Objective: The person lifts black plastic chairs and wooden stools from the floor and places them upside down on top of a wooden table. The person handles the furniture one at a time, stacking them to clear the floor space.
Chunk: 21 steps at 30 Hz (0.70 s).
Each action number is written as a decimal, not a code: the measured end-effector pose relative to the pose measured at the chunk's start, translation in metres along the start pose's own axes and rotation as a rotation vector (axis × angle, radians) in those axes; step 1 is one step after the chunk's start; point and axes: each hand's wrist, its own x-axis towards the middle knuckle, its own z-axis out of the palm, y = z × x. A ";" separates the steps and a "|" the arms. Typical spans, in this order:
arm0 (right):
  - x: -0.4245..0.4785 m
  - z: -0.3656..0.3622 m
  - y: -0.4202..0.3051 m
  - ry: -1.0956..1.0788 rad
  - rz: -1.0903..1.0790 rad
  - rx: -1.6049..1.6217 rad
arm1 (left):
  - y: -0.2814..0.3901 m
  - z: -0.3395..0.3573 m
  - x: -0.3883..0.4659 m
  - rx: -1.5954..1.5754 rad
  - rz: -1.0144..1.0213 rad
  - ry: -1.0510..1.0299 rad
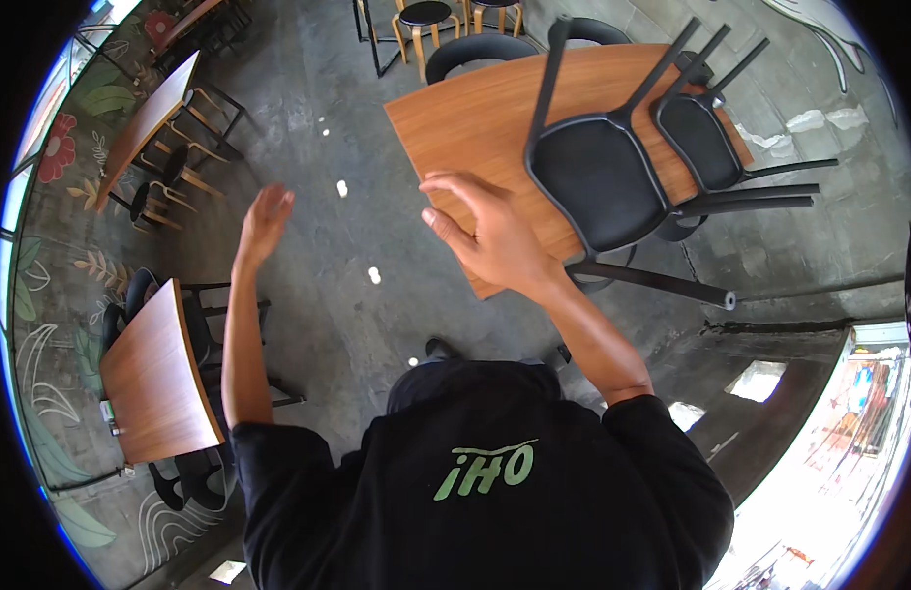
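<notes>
My left hand point(265, 221) is raised over the floor, holding nothing, its fingers a little bent and slightly blurred. My right hand point(492, 236) hovers over the near left edge of a wooden table point(455, 122), empty, with thumb and fingers apart and curved. Upside down on that table, just right of this hand, rests a black plastic chair point(599, 181), its legs pointing up and outward. A second black chair point(697, 136) lies the same way farther right, near the wall.
Round black stools point(424, 13) with wooden legs and dark chairs point(485, 50) stand beyond the table. At left are a smaller wooden table point(160, 383) with chairs and a long table point(149, 125) with stools. Concrete walls run along both sides; grey floor point(315, 243) lies between.
</notes>
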 end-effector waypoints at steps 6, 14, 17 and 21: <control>0.048 0.132 0.061 -0.329 0.172 0.033 | -0.124 -0.055 -0.079 -0.286 -0.379 0.077; 0.112 0.266 0.151 -0.434 0.288 0.086 | -0.263 -0.052 -0.126 -0.458 -0.877 0.034; 0.157 0.293 0.195 -0.382 0.347 0.111 | -0.305 -0.057 -0.103 -0.463 -1.014 0.046; 0.240 0.296 0.274 -0.195 0.404 0.057 | -0.345 -0.058 -0.051 -0.485 -1.180 0.071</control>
